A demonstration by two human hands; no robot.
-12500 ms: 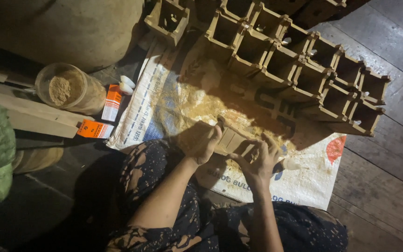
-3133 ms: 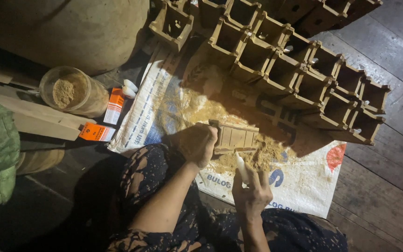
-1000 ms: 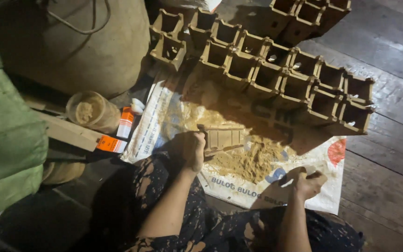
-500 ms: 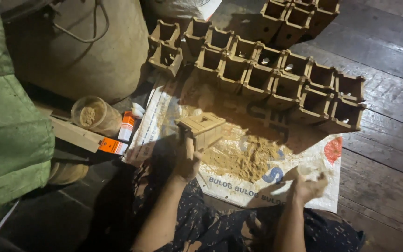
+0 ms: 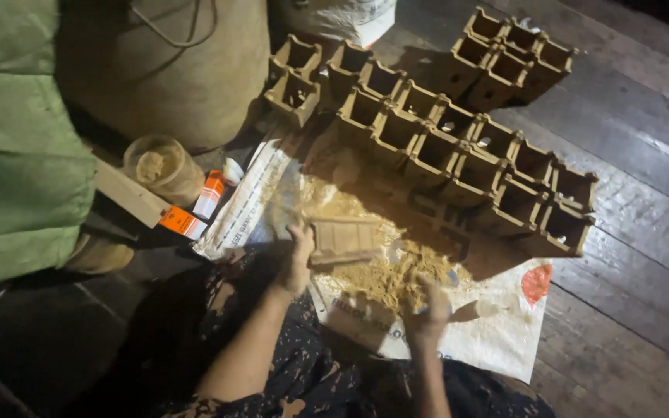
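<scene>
Head view, looking down on a dim plank floor (image 5: 621, 294). White woven sack (image 5: 497, 333) spread flat under the work, printed with dark lettering and a red round mark at its right corner. Small orange-and-white box (image 5: 209, 195) and a second orange carton (image 5: 182, 222) lie left of the sack, beside a clear round jar (image 5: 162, 166) holding tan powder and a pale timber offcut (image 5: 129, 193). Large burlap bag (image 5: 187, 70) behind; green woven bag (image 5: 17, 147) at far left. Rows of square, open-topped clay-brown moulds (image 5: 458, 147) stand touching each other across the sack's far edge. Left hand (image 5: 300, 259) grips a flat ribbed wooden mould piece (image 5: 346, 240) by its left end, held just above the sack. Right hand (image 5: 426, 310) is loosely cupped, fingers down in the sandy powder heap (image 5: 385, 279); whether it grips anything is unclear
</scene>
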